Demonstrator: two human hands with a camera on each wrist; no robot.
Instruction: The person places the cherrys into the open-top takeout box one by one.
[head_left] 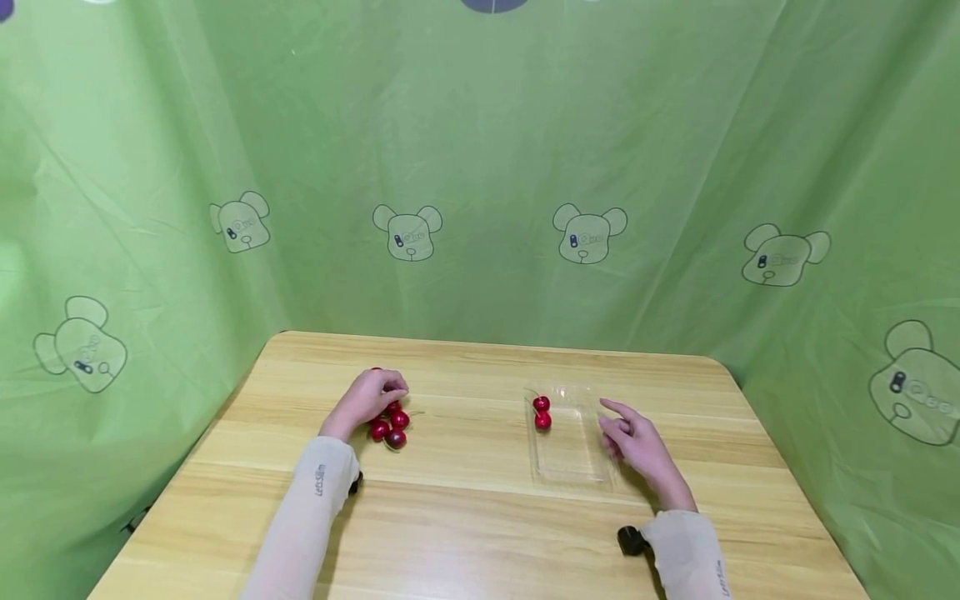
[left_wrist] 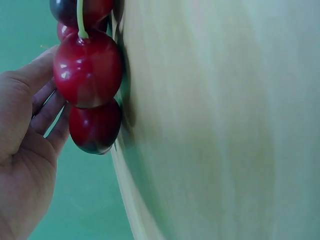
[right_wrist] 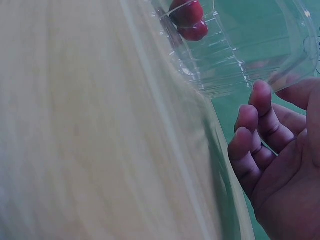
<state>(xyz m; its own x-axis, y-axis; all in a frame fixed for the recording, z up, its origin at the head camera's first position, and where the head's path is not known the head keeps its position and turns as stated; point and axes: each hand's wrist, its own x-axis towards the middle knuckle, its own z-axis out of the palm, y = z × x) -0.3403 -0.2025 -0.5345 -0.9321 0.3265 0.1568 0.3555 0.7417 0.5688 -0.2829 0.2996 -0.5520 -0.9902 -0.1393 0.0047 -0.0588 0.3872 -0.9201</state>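
Observation:
My left hand (head_left: 369, 398) is over a cluster of several red cherries (head_left: 400, 419) on the left part of the table. In the left wrist view, a cherry with a green stem (left_wrist: 87, 70) hides the fingertips, so whether they pinch one does not show. A clear plastic container (head_left: 572, 454) stands right of the middle, with two cherries (head_left: 542, 420) lying along its left side. Beside its right edge is my right hand (head_left: 639, 443), fingers loosely bent and holding nothing. The right wrist view shows the fingertips close to the container wall (right_wrist: 225, 90); contact is unclear.
The wooden table (head_left: 465, 517) has rounded far corners. Green curtains (head_left: 495, 283) with printed bear heads surround it at the back and sides. Black wrist devices (head_left: 632, 540) show at the cuffs of both light sleeves.

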